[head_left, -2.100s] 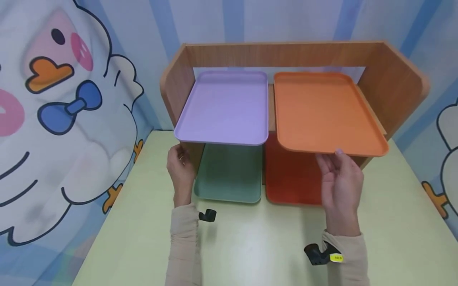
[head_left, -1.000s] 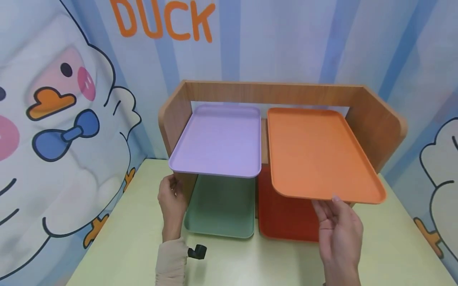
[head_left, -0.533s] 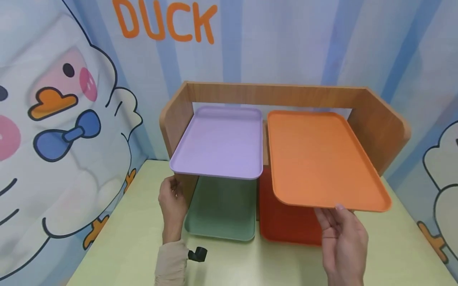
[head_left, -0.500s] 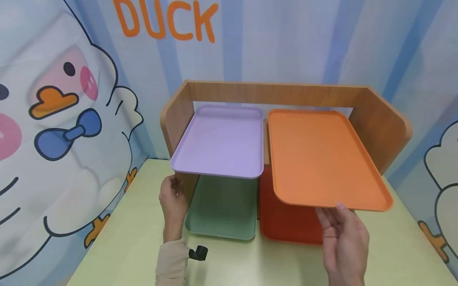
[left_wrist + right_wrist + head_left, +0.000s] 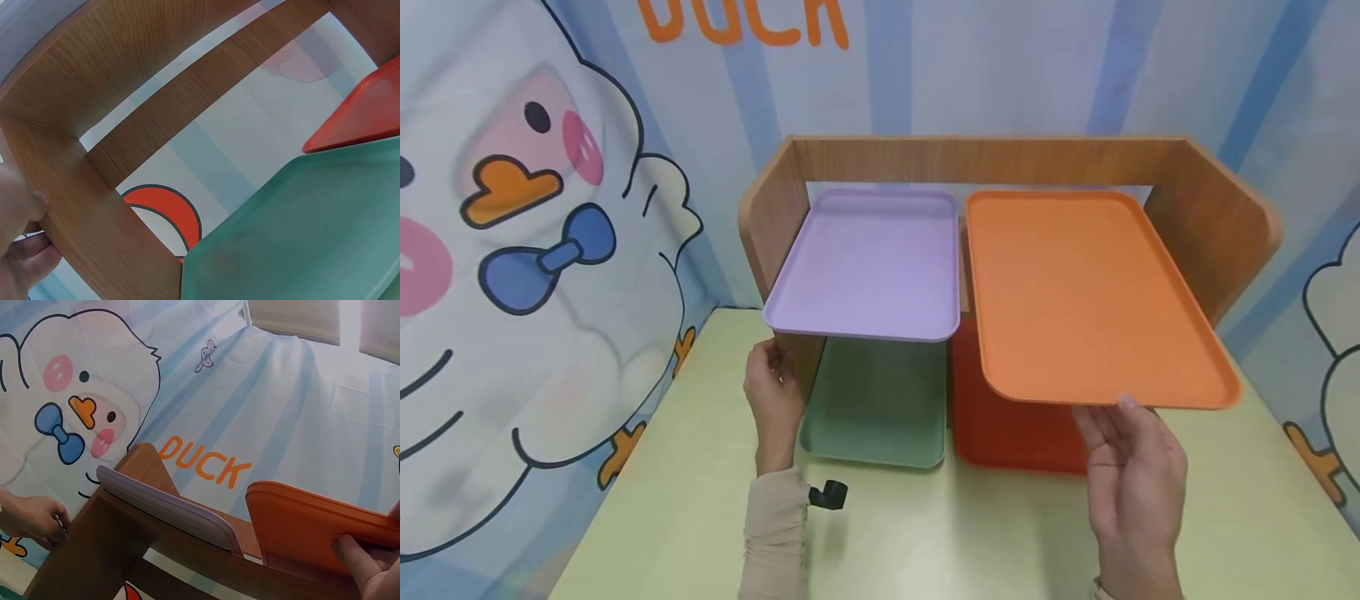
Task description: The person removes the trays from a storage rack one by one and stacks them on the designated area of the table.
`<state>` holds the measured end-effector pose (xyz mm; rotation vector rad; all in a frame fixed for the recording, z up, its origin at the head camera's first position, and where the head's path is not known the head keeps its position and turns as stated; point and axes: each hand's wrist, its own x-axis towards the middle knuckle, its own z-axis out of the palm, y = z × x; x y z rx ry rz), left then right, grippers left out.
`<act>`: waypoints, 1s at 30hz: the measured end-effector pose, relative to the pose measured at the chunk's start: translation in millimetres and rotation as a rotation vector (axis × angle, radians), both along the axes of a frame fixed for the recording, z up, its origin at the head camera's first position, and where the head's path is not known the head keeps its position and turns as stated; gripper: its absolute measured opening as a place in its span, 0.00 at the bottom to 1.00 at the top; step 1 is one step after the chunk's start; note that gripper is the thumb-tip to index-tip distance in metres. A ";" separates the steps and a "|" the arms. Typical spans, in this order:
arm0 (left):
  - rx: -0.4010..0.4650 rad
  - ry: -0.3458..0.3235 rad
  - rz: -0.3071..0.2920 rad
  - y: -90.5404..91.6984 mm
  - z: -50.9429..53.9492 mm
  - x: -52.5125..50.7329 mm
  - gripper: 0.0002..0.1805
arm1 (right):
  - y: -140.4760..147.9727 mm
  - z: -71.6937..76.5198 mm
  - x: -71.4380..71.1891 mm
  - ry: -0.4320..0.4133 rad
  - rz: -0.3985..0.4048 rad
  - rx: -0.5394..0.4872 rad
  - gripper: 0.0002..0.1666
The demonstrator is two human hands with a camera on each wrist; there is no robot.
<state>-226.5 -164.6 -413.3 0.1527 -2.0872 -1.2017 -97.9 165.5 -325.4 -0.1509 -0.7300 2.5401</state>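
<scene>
Pinching the orange tray [image 5: 1097, 300] at the near rim with the right hand [image 5: 1138, 487] — thumb over the lip, fingers underneath. Gripping the left side board [image 5: 771, 212] of the wooden shelf [image 5: 992, 158] with the left hand [image 5: 775, 400], well apart from the right. At the right of the upper tier with the orange tray, out past the shelf toward the near side and above the red tray [image 5: 1022, 437]; impossible to tell whether resting on wood at the far end.

Probably light and stiff, likely moulded plastic; not fragile by the look, but perhaps slippery on so smooth a face. Best held by the raised rim, at the middle of the near edge; pinched there single-handed, so perhaps liable to tip sideways.

Just to the left, a lilac tray [image 5: 865, 267]; below that, a green tray [image 5: 876, 408]. Underneath, a pale yellow-green table [image 5: 917, 533], smooth, with a soft sheen. Around, blue-striped hangings [image 5: 1000, 67] — printed at left with a big white cartoon bird [image 5: 587, 350], at the far side with orange lettering [image 5: 205, 464].
</scene>
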 end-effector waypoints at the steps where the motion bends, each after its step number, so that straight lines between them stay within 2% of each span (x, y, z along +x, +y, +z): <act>1: 0.001 0.000 0.000 -0.4 0.2 0.8 0.10 | -0.2 -0.9 0.6 0.007 0.001 0.008 0.13; 6: 0.006 0.001 -0.003 -2.6 1.3 1.2 0.10 | 0.4 -3.2 2.1 0.066 0.020 0.053 0.11; 9: 0.007 -0.003 -0.012 -2.5 1.6 0.6 0.10 | 1.7 -4.3 4.2 0.088 0.024 0.040 0.10; 15: 0.016 -0.008 -0.027 0.2 -1.6 2.2 0.11 | 5.2 -7.8 12.8 0.077 0.024 0.036 0.13; 24: 0.014 -0.018 -0.011 1.3 -1.7 1.9 0.10 | 8.3 -8.2 15.7 0.101 0.055 0.005 0.15; 30: 0.016 -0.038 -0.016 1.2 -1.4 3.3 0.11 | 8.3 -8.6 16.8 0.071 0.038 0.016 0.17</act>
